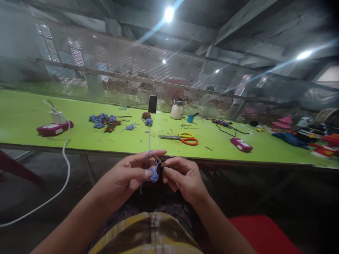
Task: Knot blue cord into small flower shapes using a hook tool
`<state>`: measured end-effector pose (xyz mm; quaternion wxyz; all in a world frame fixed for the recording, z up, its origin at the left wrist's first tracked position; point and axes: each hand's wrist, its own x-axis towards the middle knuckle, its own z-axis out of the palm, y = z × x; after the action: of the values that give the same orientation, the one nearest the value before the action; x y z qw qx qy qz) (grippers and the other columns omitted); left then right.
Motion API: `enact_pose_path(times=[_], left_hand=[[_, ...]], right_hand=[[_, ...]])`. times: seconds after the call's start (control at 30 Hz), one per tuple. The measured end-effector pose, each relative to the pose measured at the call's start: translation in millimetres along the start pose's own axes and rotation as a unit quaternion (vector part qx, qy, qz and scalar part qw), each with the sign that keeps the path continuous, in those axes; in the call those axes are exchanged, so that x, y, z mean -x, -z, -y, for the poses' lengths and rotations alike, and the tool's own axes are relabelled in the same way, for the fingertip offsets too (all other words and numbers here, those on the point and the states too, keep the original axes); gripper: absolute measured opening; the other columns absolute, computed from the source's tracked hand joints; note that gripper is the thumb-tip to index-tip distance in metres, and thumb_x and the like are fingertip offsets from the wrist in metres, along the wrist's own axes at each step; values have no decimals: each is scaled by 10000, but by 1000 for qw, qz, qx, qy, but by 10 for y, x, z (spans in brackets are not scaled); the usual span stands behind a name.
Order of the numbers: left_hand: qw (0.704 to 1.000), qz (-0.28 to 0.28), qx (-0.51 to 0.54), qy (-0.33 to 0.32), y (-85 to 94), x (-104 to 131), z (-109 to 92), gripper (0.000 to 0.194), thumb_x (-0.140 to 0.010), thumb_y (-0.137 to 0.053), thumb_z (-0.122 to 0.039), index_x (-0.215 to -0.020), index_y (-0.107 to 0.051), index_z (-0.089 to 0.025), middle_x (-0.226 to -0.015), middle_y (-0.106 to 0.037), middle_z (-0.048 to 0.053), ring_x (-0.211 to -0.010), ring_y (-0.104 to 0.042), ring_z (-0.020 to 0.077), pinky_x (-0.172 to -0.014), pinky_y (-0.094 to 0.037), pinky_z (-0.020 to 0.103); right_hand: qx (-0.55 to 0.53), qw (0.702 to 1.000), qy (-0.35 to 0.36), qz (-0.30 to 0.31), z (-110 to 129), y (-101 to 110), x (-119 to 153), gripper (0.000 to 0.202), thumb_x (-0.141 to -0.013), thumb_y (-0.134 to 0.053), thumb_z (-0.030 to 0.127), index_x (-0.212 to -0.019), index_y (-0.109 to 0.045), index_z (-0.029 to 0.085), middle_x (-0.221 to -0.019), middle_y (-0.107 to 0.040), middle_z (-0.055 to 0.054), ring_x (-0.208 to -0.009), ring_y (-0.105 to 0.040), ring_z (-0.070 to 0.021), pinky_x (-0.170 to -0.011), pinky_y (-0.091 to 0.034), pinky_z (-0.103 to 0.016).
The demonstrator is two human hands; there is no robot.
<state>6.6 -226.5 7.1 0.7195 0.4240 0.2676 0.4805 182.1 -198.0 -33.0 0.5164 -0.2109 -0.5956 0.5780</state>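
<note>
My left hand [132,171] pinches a small blue crochet piece [153,175] between thumb and fingers, in front of the table edge. Blue yarn [149,139] crosses its raised index finger and runs up to a blue yarn ball [148,122] on the table. A loose tail hangs below the piece. Close by on the right, my right hand [182,174] is closed round a thin crochet hook [159,160], whose tip meets the yarn at the top of the piece. Its handle is mostly hidden by the fingers.
On the green table [127,141] lie scissors [181,137], blue and dark crocheted flowers [102,120], a brown yarn ball [146,115] and purple boxes [241,145]. Behind them stand a phone [152,104], a pale jug [177,109] and a blue pot [190,118]. A white cable [67,165] hangs at left.
</note>
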Motion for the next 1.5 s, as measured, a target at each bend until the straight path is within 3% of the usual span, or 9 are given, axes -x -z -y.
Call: enact_pose_path(times=[0.23,0.43,0.53,0.63,0.7,0.77,0.87,1.13,1.5], left_hand=[[986,23,-158,-54,20,-16,35,458,-748,-607,-134,-1186,-613,-268,-818,-658,26,-794,-600,185,-776,-421,307],[925,-31,-330,-185,-12,-16,43,213,-742,-612,-124,-883,-750,-203,-733,-570,35,-750,-515,175,-708,-397,265],[966,-18,-205,-157,-7,-51,67,126,-759,-616,-154,-663,-694,-176,-710,-561,27,-721,-534,162,-705,-418,269],[995,-28,-50,-83,-5,-96,87,73,-721,-656,-121,-775,-648,-169,-708,-589,9,-677,-575,144,-685,-445,266],[997,-38,-24,-62,-18,-110,82,402,-689,-681,-85,-1071,-599,-182,-712,-604,-2,-656,-592,135,-655,-452,246],[996,-47,-30,-68,-40,-104,65,739,-658,-703,-60,-1321,-405,-191,-709,-613,-13,-642,-604,133,-643,-458,238],[995,-44,-51,-73,-63,-76,32,966,-632,-729,-58,-1427,-197,-197,-680,-621,-23,-618,-611,135,-626,-468,238],[991,-64,-87,-74,-11,-73,41,885,-658,-726,-91,-1404,-268,-225,-720,-608,-24,-637,-562,91,-616,-435,187],[987,-71,-127,-64,0,-57,33,888,-637,-742,-123,-1394,-286,-215,-717,-606,-10,-614,-566,117,-570,-432,217]], right_hand=[[103,994,-24,27,132,16,-4,212,-783,-646,237,-982,-688,174,-581,-586,16,-390,-424,-36,-366,-314,-157],[-55,995,-80,-25,68,-85,-32,240,-751,-685,270,-969,-683,170,-575,-598,11,-378,-417,-33,-348,-262,-148],[-153,984,-75,-57,8,-142,-17,199,-753,-683,233,-948,-681,194,-583,-605,16,-375,-409,-23,-367,-252,-148],[-159,984,-42,-63,-17,-164,-3,177,-752,-680,210,-928,-690,190,-573,-605,15,-373,-408,-27,-368,-249,-158],[-135,988,-31,-66,-16,-157,3,179,-746,-684,217,-921,-696,183,-569,-606,11,-376,-413,-36,-360,-250,-163],[-105,992,-28,-68,-9,-139,11,189,-748,-684,233,-929,-697,179,-574,-608,7,-387,-421,-44,-354,-261,-164],[-61,996,-23,-61,4,-100,26,203,-762,-674,246,-951,-695,176,-587,-609,0,-408,-435,-49,-357,-283,-162],[32,999,-22,-35,70,-3,44,228,-781,-657,267,-978,-695,159,-594,-613,-7,-390,-440,-41,-350,-308,-159],[58,995,-77,38,204,106,-15,217,-766,-656,232,-963,-703,154,-562,-594,16,-373,-433,-26,-344,-318,-138]])
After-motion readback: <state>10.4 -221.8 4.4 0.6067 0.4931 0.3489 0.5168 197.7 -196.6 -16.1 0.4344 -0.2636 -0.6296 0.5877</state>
